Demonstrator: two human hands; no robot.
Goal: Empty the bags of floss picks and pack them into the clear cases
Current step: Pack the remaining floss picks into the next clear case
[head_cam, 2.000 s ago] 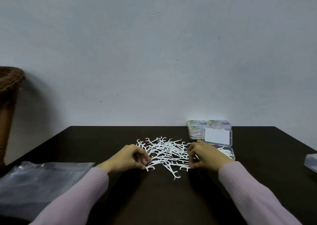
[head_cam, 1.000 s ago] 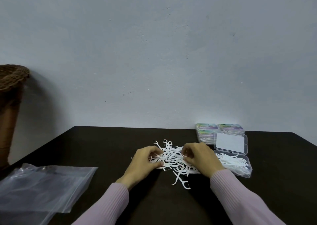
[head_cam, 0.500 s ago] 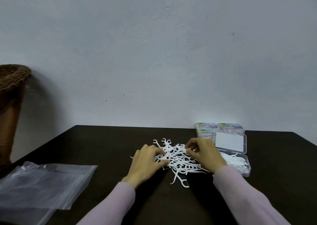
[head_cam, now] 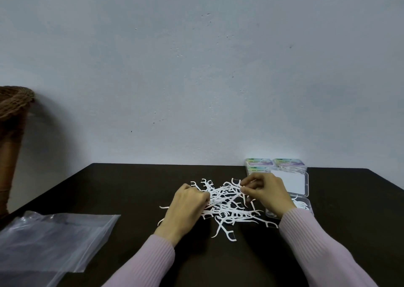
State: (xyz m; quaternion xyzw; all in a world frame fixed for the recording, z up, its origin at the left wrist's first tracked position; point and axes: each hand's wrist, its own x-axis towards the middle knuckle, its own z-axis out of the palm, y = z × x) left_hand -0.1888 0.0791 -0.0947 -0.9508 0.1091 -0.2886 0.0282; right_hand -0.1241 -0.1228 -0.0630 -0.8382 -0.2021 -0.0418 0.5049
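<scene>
While white floss picks (head_cam: 227,203) lie in a tangled heap mid-table (head_cam: 131,188), their long handles pointing every way, the left hand (head_cam: 188,205) rests on the heap's left edge, fingers curled into it; whether it grips any, I cannot tell. The right hand (head_cam: 265,191) pinches one pick at the heap's far right. Just right sits an open case (head_cam: 306,205), lid raised, picks inside. Empty bags (head_cam: 50,240) lie far left.

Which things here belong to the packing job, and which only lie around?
Job: floss picks, open case, closed cases, empty bags, left hand, right hand.
Lying about: wicker basket.
</scene>
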